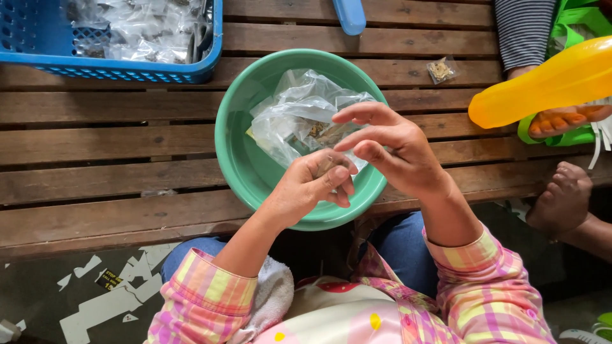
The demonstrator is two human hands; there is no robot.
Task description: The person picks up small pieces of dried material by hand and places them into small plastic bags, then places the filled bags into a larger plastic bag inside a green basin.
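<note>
Over the green bowl (237,137), the left hand (313,186) pinches a small brownish packet (328,164), while the right hand (390,148), fingers spread and empty, hovers just beside it, above the clear bags (294,114).

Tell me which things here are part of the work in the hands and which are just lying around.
In use:
left hand, pinching a small brownish bit
right hand, fingers spread above it
clear bag of brown bits
green bowl holding the bag

Lying about:
blue basket of packets
small filled packet on the wooden table
yellow bottle
</note>
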